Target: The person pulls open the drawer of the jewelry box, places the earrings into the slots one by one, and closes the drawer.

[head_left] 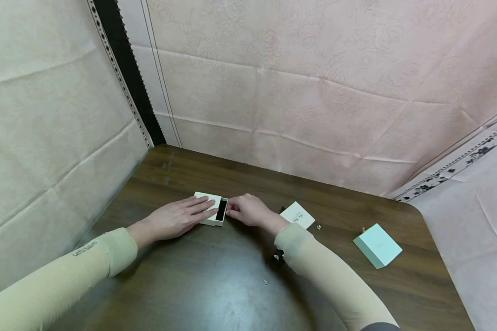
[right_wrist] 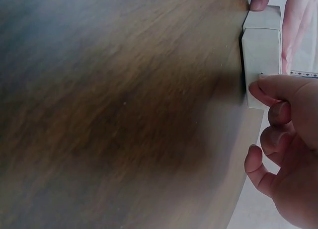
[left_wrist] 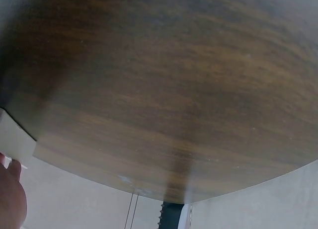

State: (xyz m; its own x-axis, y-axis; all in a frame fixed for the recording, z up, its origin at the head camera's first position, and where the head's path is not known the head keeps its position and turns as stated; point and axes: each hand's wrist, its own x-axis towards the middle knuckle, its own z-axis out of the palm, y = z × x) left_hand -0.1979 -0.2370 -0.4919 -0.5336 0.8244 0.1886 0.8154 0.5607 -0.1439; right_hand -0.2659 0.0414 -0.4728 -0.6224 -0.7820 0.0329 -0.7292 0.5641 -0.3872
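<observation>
A small white drawer box [head_left: 209,197] lies on the brown wooden table, its inner drawer [head_left: 221,210] partly out at the right and showing a black inside. My left hand [head_left: 180,218] rests on the sleeve with its fingers spread straight over the top. Its thumb touches the near side in the right wrist view. At the drawer's right end, my right hand [head_left: 248,210] pinches the edge between thumb and forefinger, while its other fingers curl loosely. The right wrist view shows the box [right_wrist: 262,55] from the side; what the pinching fingertips cover is hidden.
A white card-like piece [head_left: 298,214] with print lies right of my right hand. A tiny shiny piece [head_left: 319,227] is beside it, another small piece [head_left: 265,282] nearer. Farther right stands a mint-green box [head_left: 380,248]. Pale patterned cloth [head_left: 273,92] hangs behind the table.
</observation>
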